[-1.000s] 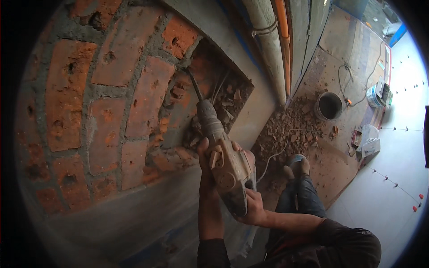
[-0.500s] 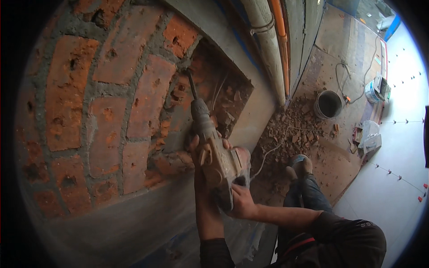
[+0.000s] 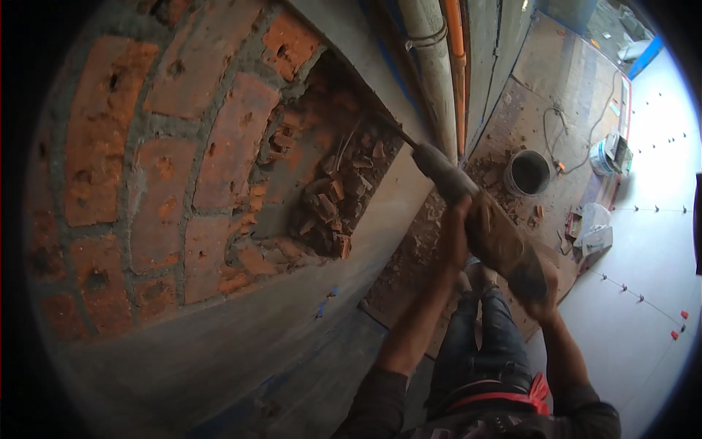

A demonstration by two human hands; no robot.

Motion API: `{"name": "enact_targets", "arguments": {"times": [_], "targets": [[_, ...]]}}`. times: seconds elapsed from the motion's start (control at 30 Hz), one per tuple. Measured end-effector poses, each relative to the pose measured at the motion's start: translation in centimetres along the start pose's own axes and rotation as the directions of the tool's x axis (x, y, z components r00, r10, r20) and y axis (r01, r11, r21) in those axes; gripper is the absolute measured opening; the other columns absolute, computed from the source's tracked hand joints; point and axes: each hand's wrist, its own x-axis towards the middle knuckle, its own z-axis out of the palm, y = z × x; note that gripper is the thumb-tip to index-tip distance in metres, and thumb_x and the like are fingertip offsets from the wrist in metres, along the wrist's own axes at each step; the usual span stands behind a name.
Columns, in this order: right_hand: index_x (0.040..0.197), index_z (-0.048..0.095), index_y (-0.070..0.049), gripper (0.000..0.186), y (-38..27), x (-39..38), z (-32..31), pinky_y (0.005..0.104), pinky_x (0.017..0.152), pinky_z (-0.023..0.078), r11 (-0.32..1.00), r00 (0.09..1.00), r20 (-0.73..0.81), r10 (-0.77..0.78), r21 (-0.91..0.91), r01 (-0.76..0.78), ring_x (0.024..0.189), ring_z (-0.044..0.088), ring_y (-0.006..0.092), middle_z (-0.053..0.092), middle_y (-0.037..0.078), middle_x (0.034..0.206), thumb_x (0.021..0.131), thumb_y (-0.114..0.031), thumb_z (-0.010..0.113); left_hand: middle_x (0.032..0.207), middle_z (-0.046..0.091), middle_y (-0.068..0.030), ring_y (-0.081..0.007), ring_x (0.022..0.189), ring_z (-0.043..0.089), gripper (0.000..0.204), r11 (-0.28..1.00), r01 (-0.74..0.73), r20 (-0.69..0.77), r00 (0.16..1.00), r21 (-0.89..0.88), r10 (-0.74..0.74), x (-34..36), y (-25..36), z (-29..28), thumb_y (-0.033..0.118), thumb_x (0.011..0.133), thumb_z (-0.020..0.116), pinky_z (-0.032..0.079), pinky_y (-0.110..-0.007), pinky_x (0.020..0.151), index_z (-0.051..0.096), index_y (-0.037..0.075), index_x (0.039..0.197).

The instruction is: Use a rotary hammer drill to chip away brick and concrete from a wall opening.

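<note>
Drill [image 3: 504, 238] swung from frame centre to right of centre. Bit [image 3: 396, 132] off the broken brick edge, now angled up-left, tip by the recess's right edge, upper middle. Left hand [image 3: 458, 219] shifted right with it; right hand [image 3: 541, 296] gone from lower centre out to lower right. Rubble [image 3: 325, 205] in recess uncovered, mid-frame. More of red sash [image 3: 537, 395] showing, bottom edge.

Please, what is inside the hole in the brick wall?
Inside the hole, broken brick pieces lie heaped in the lower right part. The drill bit is at the right edge, its tip unclear in shadow. What lies under the pieces is covered and cannot be seen.
</note>
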Motion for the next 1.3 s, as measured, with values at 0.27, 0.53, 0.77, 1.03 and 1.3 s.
{"name": "enact_targets", "arguments": {"times": [0.27, 0.53, 0.77, 1.03, 1.3], "targets": [[0.104, 0.078, 0.000, 0.033, 0.3, -3.9, 2.1, 0.0421, 0.081, 0.062, 0.983, 0.981, 0.056, -0.183, 0.038, 0.182, 0.089, 0.078, 0.0373, 0.077, 0.017, 0.097, 0.075, -0.011, 0.086, 0.116, 0.077, -0.0119, -0.0225, 0.107, 0.072, 0.054, 0.986, 0.166, -0.040, 0.985, -0.007, -0.166, -5.4, -0.4, 0.6, 0.044, 0.109, 0.047, 0.055, -0.037, 0.101, 0.076, 0.000, 0.119], [0.118, 0.073, 0.002, 0.048, -6.6, 5.8, 10.9, 0.0441, 0.079, 0.062, 0.946, 0.978, 0.036, -0.206, 0.265, 0.189, 0.094, 0.076, 0.0433, 0.074, 0.022, 0.113, 0.073, -0.009, 0.087, 0.110, 0.073, -0.0157, -0.0291, 0.107, 0.070, 0.064, 0.992, -0.084, -0.140, 0.985, 0.089, 0.096, -3.0, 15.3, -2.6, 0.060, 0.104, 0.047, 0.055, -0.042, 0.100, 0.067, 0.002, 0.122], [0.119, 0.071, 0.002, 0.056, -5.1, 5.3, 15.9, 0.0494, 0.082, 0.060, 0.951, 0.965, -0.154, -0.212, 0.195, 0.240, 0.098, 0.074, 0.0465, 0.071, 0.022, 0.109, 0.068, -0.012, 0.089, 0.105, 0.071, -0.0164, -0.0311, 0.105, 0.069, 0.064, 0.996, 0.083, -0.061, 0.994, -0.037, -0.085, -1.3, 16.8, -5.3, 0.062, 0.101, 0.051, 0.055, -0.044, 0.098, 0.065, 0.003, 0.121], [0.109, 0.075, 0.000, 0.040, -5.1, 2.1, 10.9, 0.0435, 0.080, 0.061, 0.989, 0.979, -0.146, -0.145, -0.005, 0.146, 0.096, 0.075, 0.0428, 0.073, 0.021, 0.107, 0.071, -0.006, 0.087, 0.107, 0.077, -0.0211, -0.0316, 0.099, 0.075, 0.080, 0.985, 0.171, 0.077, 0.982, 0.006, -0.171, 0.2, 8.8, -5.5, 0.070, 0.104, 0.040, 0.061, -0.041, 0.090, 0.071, -0.003, 0.117], [0.107, 0.077, 0.000, 0.031, -1.8, -1.3, 6.3, 0.0419, 0.080, 0.061, 0.992, 0.986, 0.130, -0.102, 0.086, 0.091, 0.088, 0.077, 0.0366, 0.077, 0.018, 0.102, 0.078, -0.007, 0.085, 0.116, 0.076, -0.0163, -0.0320, 0.111, 0.075, 0.081, 0.961, 0.251, -0.075, 0.963, -0.115, -0.260, -5.9, 1.8, -6.0, 0.068, 0.106, 0.034, 0.059, -0.046, 0.101, 0.070, -0.002, 0.125]]}}
